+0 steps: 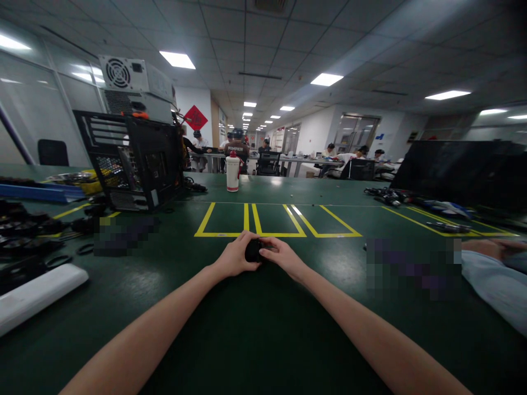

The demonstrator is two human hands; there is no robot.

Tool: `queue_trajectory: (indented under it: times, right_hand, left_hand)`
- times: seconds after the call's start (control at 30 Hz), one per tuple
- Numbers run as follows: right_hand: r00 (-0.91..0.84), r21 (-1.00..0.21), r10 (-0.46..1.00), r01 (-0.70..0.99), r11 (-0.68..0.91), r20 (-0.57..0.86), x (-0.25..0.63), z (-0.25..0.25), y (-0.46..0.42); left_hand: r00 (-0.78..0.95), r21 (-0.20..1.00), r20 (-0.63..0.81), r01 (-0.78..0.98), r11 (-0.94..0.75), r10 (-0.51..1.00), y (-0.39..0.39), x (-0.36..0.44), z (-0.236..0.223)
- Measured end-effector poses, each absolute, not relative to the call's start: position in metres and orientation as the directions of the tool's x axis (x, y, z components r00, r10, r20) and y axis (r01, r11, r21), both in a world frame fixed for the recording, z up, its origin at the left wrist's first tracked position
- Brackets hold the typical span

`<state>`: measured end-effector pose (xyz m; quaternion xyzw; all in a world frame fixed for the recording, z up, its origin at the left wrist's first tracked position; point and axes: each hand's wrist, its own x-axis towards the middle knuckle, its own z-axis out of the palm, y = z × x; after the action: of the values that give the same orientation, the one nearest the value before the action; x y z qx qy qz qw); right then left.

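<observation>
- Two bare hands meet at the middle of the green bench [263, 340], just on the near side of the yellow outlines [276, 222] marked on it.
- The left hand [234, 257] curls around the left side of a small black part [252, 250], fingers over its top.
- The right hand [283, 255] closes on the part's right side, so both grips are clamped on the same part; their fingertips nearly touch above it.
- The part sits low, at or just above the bench surface; I cannot tell whether it rests on the bench. Its shape is mostly hidden by the fingers.
- Both forearms stretch out from the bottom corners and converge on the part.
- To the left stands an open black computer case [132, 159] with a grey power supply [132, 82] on top of it.
- Black ring-shaped pieces [28, 230] lie scattered at the far left, and a white slab [37, 293] lies near the left edge.
- A white bottle [233, 173] with a red top stands upright beyond the outlines, well apart from the hands.
- At the right edge a co-worker's arm in a light blue sleeve [494, 285] rests on the bench.
- Tools and cables [411, 200] lie on the far right, in front of a dark panel [457, 170].
- Other people sit at tables far back in the room.
</observation>
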<state>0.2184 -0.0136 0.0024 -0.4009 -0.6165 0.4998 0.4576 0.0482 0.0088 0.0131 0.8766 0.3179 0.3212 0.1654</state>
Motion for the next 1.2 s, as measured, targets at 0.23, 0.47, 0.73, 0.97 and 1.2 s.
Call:
queue_trajectory:
  times: [0.23,0.47,0.73,0.97,1.2]
  right_hand:
    - [-0.237,-0.972,0.947,0.039,0.232,0.216,0.217,-0.002,-0.016]
    - [-0.215,-0.985,0.967,0.070,0.157,0.139,0.217,0.007,-0.017]
    - [-0.217,-0.970,0.947,0.013,0.243,0.235,0.217,-0.005,-0.012]
    - [-0.189,-0.980,0.966,0.056,0.191,0.178,0.219,-0.004,-0.009]
    - [-0.266,-0.980,0.944,-0.010,0.199,0.195,0.220,0.000,-0.013]
  left_hand:
    - [0.600,0.479,0.469,0.444,-0.757,0.648,0.010,0.048,0.012]
    - [0.602,0.479,0.481,0.429,-0.766,0.638,0.009,0.047,0.013]
    - [0.595,0.456,0.477,0.460,-0.761,0.646,0.011,0.048,0.010]
    - [0.601,0.460,0.469,0.459,-0.760,0.647,0.011,0.048,0.010]
    - [0.602,0.465,0.468,0.455,-0.759,0.647,0.012,0.047,0.010]
